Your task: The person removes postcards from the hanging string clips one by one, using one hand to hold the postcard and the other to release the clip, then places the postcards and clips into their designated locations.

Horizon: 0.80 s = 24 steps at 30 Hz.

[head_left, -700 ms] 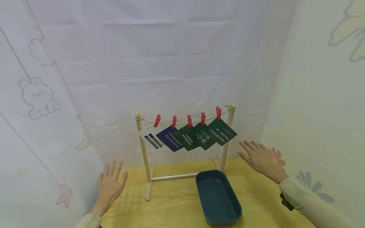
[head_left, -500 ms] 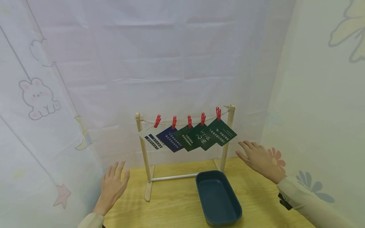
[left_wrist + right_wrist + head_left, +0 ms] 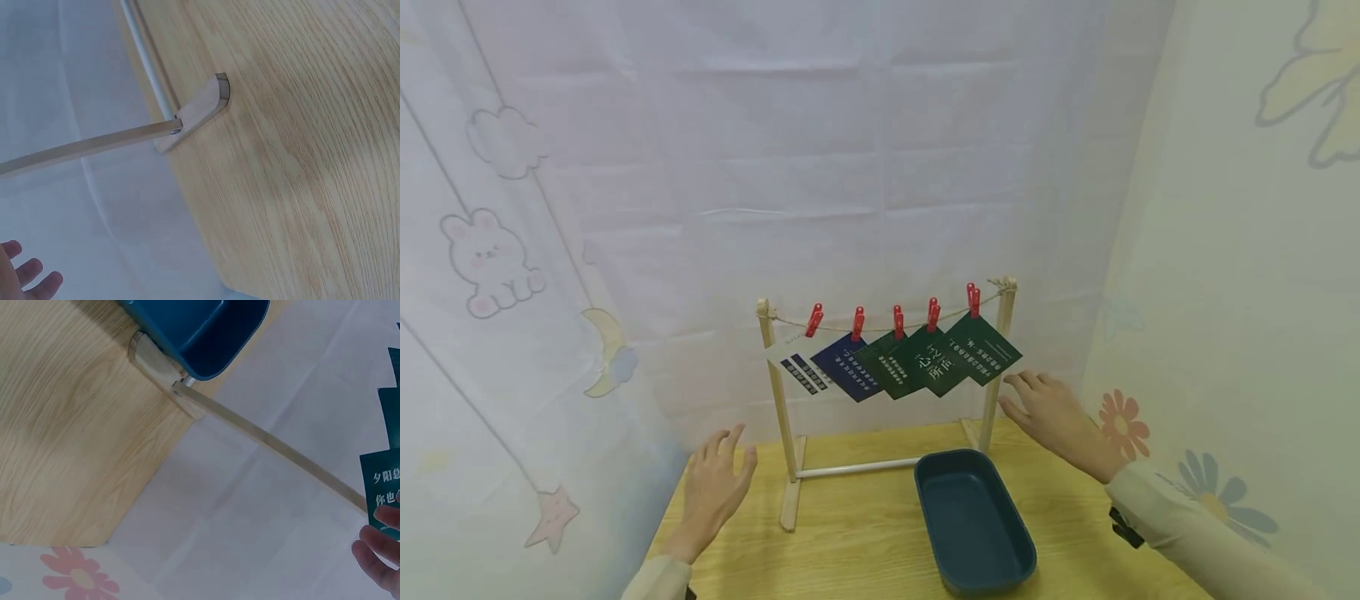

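A small wooden rack (image 3: 779, 400) stands on the table with a string (image 3: 880, 328) tied between its posts. From the string hang several cards, each by a red clothespin (image 3: 815, 320): a white card (image 3: 793, 358) at the left, a blue card (image 3: 850, 367), then dark green cards (image 3: 985, 346) towards the right. My right hand (image 3: 1056, 421), fingers loosely bent, is just right of the rack's right post; in the right wrist view its fingertips overlap the end green card (image 3: 382, 481). My left hand (image 3: 715, 492) is held with relaxed fingers left of the rack, holding nothing.
A dark blue rectangular bin (image 3: 977, 525) stands on the wood-grain table (image 3: 850, 550), before the rack's right side. A white bar (image 3: 857, 467) joins the rack's feet low down. Printed cloth walls (image 3: 880, 167) enclose the table behind and at both sides.
My right hand has moved left, closer to the rack's right post. My left hand has shifted right towards the left post. The cards and bin have stayed where they were.
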Each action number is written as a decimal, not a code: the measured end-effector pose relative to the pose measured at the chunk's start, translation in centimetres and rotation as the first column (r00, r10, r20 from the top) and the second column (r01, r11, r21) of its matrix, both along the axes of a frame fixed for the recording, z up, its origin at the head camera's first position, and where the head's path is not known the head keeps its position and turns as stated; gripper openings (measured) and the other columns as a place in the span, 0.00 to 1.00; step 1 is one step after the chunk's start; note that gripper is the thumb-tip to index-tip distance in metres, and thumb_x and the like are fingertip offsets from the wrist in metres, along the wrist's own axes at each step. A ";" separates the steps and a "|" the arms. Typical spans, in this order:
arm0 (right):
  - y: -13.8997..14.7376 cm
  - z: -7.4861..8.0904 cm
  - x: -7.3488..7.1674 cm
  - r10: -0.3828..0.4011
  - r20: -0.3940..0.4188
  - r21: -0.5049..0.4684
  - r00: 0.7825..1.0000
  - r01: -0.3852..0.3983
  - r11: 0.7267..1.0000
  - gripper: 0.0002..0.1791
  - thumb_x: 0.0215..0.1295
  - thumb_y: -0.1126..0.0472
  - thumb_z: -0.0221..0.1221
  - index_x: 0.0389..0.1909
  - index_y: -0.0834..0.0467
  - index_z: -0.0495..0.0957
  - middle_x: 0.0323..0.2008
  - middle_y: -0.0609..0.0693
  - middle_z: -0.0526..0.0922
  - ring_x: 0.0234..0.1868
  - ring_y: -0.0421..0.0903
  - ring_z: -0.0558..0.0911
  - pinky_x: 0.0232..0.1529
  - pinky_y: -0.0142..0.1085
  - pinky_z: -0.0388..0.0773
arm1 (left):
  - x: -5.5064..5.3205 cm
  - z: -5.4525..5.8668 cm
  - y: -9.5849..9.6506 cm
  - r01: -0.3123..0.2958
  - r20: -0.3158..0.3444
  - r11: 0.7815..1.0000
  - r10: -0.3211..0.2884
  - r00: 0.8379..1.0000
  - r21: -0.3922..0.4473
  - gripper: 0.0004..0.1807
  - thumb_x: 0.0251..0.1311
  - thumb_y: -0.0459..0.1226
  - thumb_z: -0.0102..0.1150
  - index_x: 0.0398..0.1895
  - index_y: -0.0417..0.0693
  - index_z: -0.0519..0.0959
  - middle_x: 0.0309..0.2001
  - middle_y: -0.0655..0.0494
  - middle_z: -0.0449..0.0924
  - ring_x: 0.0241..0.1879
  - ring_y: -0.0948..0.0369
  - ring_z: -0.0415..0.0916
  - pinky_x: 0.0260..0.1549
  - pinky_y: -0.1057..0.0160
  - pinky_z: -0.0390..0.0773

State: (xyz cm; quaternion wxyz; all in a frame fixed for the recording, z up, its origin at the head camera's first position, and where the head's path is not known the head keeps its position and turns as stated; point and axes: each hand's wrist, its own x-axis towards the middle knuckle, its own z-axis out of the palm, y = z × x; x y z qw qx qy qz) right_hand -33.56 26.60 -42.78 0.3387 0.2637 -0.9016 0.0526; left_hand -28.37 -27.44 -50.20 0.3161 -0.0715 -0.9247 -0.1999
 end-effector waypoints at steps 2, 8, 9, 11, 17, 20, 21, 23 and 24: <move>-0.6 0.1 0.0 0.018 -0.024 0.001 1.000 -0.018 1.000 0.23 0.63 0.54 0.64 0.53 0.65 0.78 0.45 0.61 0.82 0.43 0.62 0.81 0.42 0.55 0.80 | -0.1 -0.1 0.3 0.001 0.003 1.000 -0.001 1.000 0.013 0.26 0.70 0.48 0.52 0.66 0.45 0.71 0.56 0.36 0.72 0.54 0.36 0.70 0.49 0.35 0.70; -2.6 0.6 0.0 0.083 -0.121 -0.014 0.989 -0.085 0.996 0.17 0.61 0.56 0.65 0.46 0.64 0.81 0.39 0.58 0.84 0.36 0.58 0.82 0.37 0.51 0.81 | -0.5 -0.1 1.6 0.016 -0.009 0.998 -0.016 1.000 0.064 0.24 0.70 0.48 0.53 0.62 0.44 0.74 0.52 0.40 0.74 0.48 0.40 0.73 0.44 0.39 0.74; -3.0 0.7 0.0 0.100 -0.130 -0.017 0.986 -0.103 0.995 0.15 0.61 0.57 0.65 0.43 0.64 0.81 0.38 0.57 0.84 0.35 0.57 0.82 0.35 0.50 0.81 | -0.6 0.0 1.8 0.021 -0.013 0.997 -0.020 1.000 0.074 0.23 0.70 0.47 0.54 0.61 0.44 0.74 0.51 0.40 0.74 0.47 0.40 0.74 0.42 0.40 0.74; -3.8 1.0 0.1 0.126 -0.141 -0.022 0.982 -0.130 0.991 0.13 0.60 0.58 0.65 0.41 0.63 0.82 0.36 0.55 0.83 0.34 0.56 0.82 0.35 0.49 0.81 | -0.7 0.0 2.3 0.027 -0.020 0.996 -0.025 0.999 0.085 0.22 0.70 0.47 0.54 0.59 0.43 0.75 0.49 0.41 0.74 0.46 0.42 0.74 0.41 0.41 0.75; -6.1 1.6 0.0 0.158 -0.139 -0.023 0.978 -0.163 0.986 0.11 0.61 0.59 0.65 0.40 0.62 0.83 0.35 0.54 0.84 0.34 0.54 0.82 0.36 0.49 0.81 | -1.4 0.2 3.4 0.054 -0.061 0.994 -0.048 0.997 0.097 0.20 0.68 0.44 0.56 0.56 0.40 0.76 0.46 0.42 0.76 0.43 0.44 0.76 0.38 0.42 0.77; -6.9 1.8 0.0 0.165 -0.128 -0.022 0.978 -0.169 0.985 0.10 0.64 0.58 0.63 0.39 0.61 0.83 0.35 0.52 0.83 0.34 0.53 0.82 0.36 0.48 0.81 | -1.7 0.1 3.9 0.059 -0.073 0.992 -0.051 0.996 0.108 0.19 0.68 0.43 0.57 0.55 0.40 0.76 0.44 0.43 0.76 0.41 0.45 0.77 0.35 0.44 0.77; -7.2 1.9 0.0 0.167 -0.121 -0.022 0.978 -0.171 0.985 0.09 0.65 0.58 0.62 0.39 0.60 0.83 0.35 0.52 0.83 0.34 0.52 0.81 0.36 0.48 0.81 | -1.8 0.1 4.1 0.060 -0.077 0.992 -0.052 0.996 0.115 0.19 0.68 0.43 0.57 0.55 0.40 0.76 0.44 0.43 0.76 0.39 0.46 0.77 0.33 0.44 0.78; -7.7 2.2 0.1 0.169 -0.111 -0.012 0.979 -0.172 0.985 0.09 0.67 0.56 0.61 0.39 0.58 0.83 0.35 0.50 0.83 0.33 0.51 0.81 0.34 0.46 0.80 | -1.9 0.0 4.4 0.062 -0.081 0.988 -0.051 0.995 0.138 0.18 0.68 0.43 0.57 0.54 0.40 0.77 0.42 0.44 0.76 0.37 0.46 0.77 0.30 0.46 0.78; -8.0 2.3 0.1 0.171 -0.104 -0.006 0.980 -0.172 0.985 0.09 0.68 0.55 0.60 0.39 0.57 0.83 0.35 0.50 0.83 0.33 0.51 0.80 0.34 0.45 0.79 | -1.9 -0.1 4.5 0.062 -0.082 0.986 -0.050 0.995 0.153 0.18 0.68 0.43 0.57 0.54 0.40 0.77 0.41 0.44 0.77 0.36 0.47 0.77 0.29 0.47 0.77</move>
